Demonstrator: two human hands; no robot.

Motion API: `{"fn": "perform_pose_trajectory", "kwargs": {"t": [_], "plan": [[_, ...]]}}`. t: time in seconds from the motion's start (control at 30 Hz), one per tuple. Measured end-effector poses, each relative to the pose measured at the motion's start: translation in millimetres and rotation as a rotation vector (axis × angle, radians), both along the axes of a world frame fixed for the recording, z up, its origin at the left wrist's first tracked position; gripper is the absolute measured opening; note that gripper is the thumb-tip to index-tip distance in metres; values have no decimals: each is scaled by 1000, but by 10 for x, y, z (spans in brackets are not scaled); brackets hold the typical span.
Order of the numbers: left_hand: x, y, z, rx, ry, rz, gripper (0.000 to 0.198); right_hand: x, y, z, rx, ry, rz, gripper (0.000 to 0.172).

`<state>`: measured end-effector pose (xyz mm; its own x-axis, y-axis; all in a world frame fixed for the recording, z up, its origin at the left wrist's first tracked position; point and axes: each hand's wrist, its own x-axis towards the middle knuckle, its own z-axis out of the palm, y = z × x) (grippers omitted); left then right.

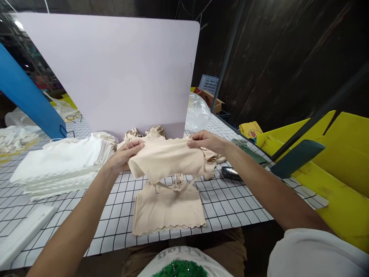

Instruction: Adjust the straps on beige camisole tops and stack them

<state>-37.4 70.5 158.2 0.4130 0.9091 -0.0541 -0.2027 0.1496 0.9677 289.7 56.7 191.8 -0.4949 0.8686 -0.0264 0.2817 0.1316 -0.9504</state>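
A beige bra top (pixel 167 158) with thin straps hangs stretched between my two hands above the table. My left hand (pixel 129 152) pinches its upper left corner between thumb and fingers. At the upper right, my right hand (pixel 206 141) grips the wavy edge the same way. Below it, a flat stack of matching beige tops (pixel 170 209) lies near the table's front edge, wavy hems towards me and straps at the far end. More beige garments (pixel 155 132) are heaped behind the held one, partly hidden by it and by my hands.
White garments (pixel 66 157) are stacked at left, near a white bar-shaped object (pixel 25 234). A large pale board (pixel 121 73) stands behind. A dark shiny object (pixel 230 173) lies beside my right forearm. Yellow bins (pixel 331 169) flank the checked table (pixel 230 207) at right.
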Motion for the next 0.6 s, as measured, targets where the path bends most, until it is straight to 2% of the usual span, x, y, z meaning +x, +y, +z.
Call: {"fn": "perform_pose_trajectory", "kwargs": {"t": [0.2,0.3,0.4,0.5,0.6], "plan": [[-100,28,60,6,186,-32,42,-13,53,19,4,154,-64,41],[-120,50,153,102,110,28,38,-21,92,62,32,254,-109,40],[-132,2,331,221,-41,69,39,-20,35,177,79,353,-96,41],[-175,-117,555,306,-21,-46,41,1,-131,356,158,325,-70,41],[-228,-218,778,472,-68,-68,40,29,-298,562,254,316,-152,40]]}}
